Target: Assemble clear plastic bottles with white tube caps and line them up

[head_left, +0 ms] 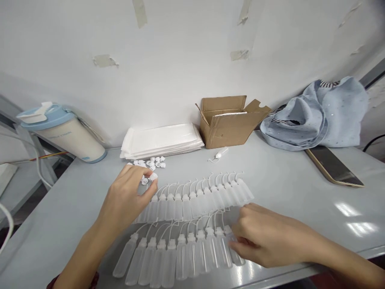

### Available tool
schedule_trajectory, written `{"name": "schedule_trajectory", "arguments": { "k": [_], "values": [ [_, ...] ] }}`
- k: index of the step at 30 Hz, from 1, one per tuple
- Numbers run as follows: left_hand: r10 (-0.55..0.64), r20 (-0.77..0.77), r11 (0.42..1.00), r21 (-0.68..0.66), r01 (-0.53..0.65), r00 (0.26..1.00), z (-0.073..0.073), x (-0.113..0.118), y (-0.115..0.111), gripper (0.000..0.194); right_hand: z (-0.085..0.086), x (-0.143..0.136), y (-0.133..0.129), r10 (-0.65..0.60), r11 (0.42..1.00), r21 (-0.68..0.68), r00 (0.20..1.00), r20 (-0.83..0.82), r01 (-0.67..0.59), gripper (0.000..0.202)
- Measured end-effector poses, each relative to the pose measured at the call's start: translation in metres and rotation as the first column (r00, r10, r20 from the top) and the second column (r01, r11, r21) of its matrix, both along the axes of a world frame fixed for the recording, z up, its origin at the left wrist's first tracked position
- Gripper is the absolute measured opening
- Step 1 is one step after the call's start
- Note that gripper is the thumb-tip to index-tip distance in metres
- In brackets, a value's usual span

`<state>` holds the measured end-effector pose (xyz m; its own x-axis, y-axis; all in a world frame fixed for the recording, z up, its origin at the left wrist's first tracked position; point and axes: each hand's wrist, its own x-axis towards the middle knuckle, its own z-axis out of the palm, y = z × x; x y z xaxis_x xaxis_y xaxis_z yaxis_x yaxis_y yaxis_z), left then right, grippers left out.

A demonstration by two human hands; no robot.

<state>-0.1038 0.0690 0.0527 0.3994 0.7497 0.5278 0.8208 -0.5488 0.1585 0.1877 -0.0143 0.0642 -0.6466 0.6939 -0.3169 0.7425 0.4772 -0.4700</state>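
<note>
My left hand [129, 196] pinches a small white cap [153, 176] between thumb and forefinger, above the left end of the back row of bottles. Behind and beside it lies a loose pile of white caps [158, 162]. Small translucent plastic bottles lie side by side in a back row [197, 204] and a front row [182, 257], with thin curved straps at their necks. My right hand [267, 237] is closed over the right end of the front row, partly covering the last bottle [237, 257]. Its fingertips are hidden, so I cannot see what they grip.
A stack of white sheets [162, 140] and an open cardboard box [228, 130] stand against the wall. One separate bottle [221, 153] lies before the box. A blue-lidded tumbler [69, 136] is at left; a light-blue cloth bag [315, 116] and a phone [335, 166] are at right.
</note>
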Motion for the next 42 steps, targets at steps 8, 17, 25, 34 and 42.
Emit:
{"name": "schedule_trajectory", "arguments": {
  "k": [8,17,25,34,42],
  "values": [
    [-0.057,0.013,0.998,0.021,0.057,0.998,-0.002,0.006,-0.002,0.008,0.001,-0.001,0.002,-0.066,0.998,-0.015,0.996,0.053,0.067,0.045],
    [-0.034,0.028,0.999,-0.025,0.035,0.999,-0.002,0.01,-0.003,0.012,0.001,0.0,0.005,-0.022,0.997,-0.067,0.998,0.055,0.026,0.05],
    [0.039,0.188,0.98,-0.199,-0.001,0.981,0.003,0.018,-0.013,0.016,0.019,0.02,0.015,-0.057,0.994,-0.097,0.998,0.011,0.057,0.038],
    [-0.029,0.383,0.771,-0.579,0.264,0.923,0.011,0.046,-0.037,0.011,0.022,0.012,0.018,-0.284,0.95,-0.26,0.817,-0.501,0.171,0.028],
    [-0.035,0.527,0.585,-0.678,0.445,0.849,0.014,0.048,-0.044,0.016,-0.002,-0.008,0.017,-0.327,0.927,-0.354,0.725,-0.606,0.122,0.029]
  ]
}}
